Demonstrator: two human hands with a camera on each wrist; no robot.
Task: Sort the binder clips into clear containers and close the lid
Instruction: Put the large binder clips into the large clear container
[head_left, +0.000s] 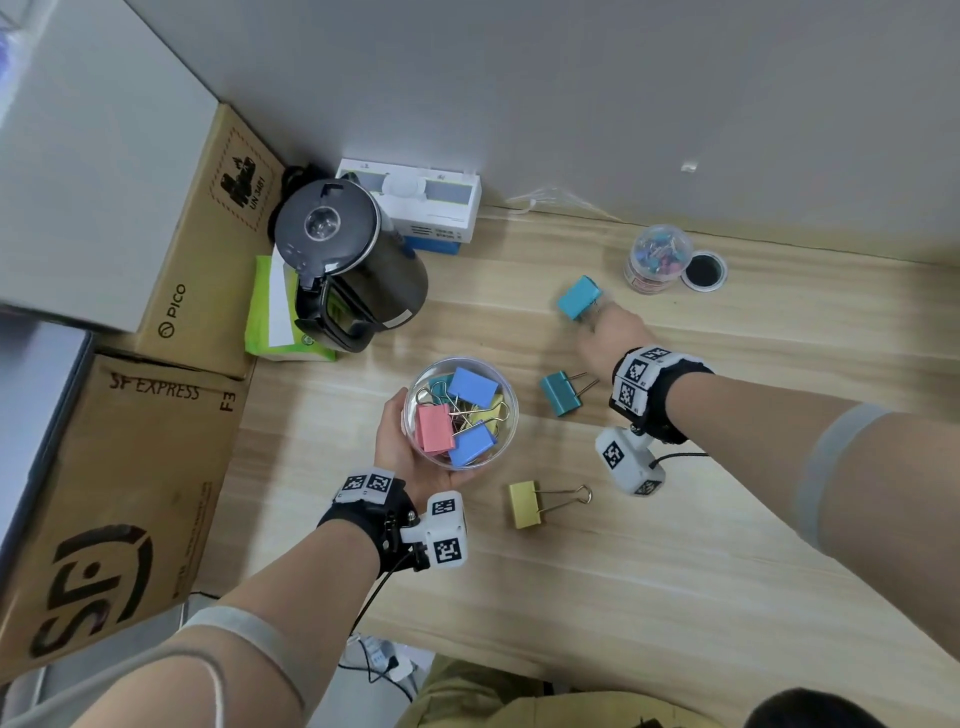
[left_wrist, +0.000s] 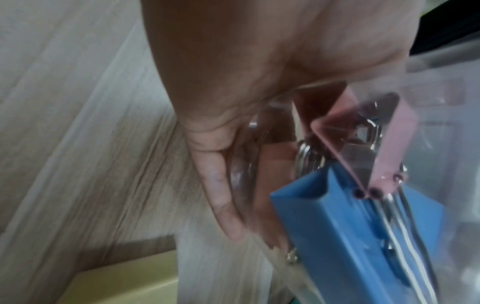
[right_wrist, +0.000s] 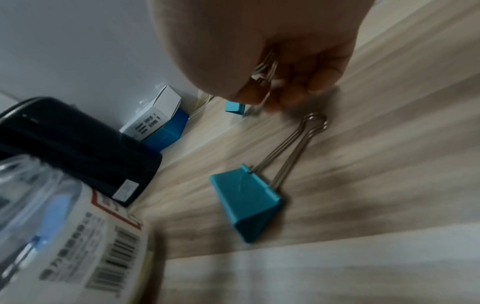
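Note:
My left hand (head_left: 402, 441) holds a clear round container (head_left: 460, 413) just above the wooden table (head_left: 675, 571); it holds several blue, pink and yellow binder clips. In the left wrist view the fingers (left_wrist: 221, 185) wrap its wall, with a blue clip (left_wrist: 337, 226) and a pink clip (left_wrist: 389, 144) inside. My right hand (head_left: 605, 332) reaches far and pinches the wire handles of a light blue clip (head_left: 579, 297), whose body (right_wrist: 235, 107) peeks past the fingers (right_wrist: 285, 88). A teal clip (head_left: 561, 392) (right_wrist: 246, 201) and a yellow clip (head_left: 527, 504) lie loose on the table.
A small clear jar of tiny clips (head_left: 657, 259) stands at the back right beside a black round lid (head_left: 704, 270). A black kettle (head_left: 343, 260), a white-blue box (head_left: 415, 208), a green packet (head_left: 275, 317) and cardboard boxes (head_left: 130, 493) crowd the left.

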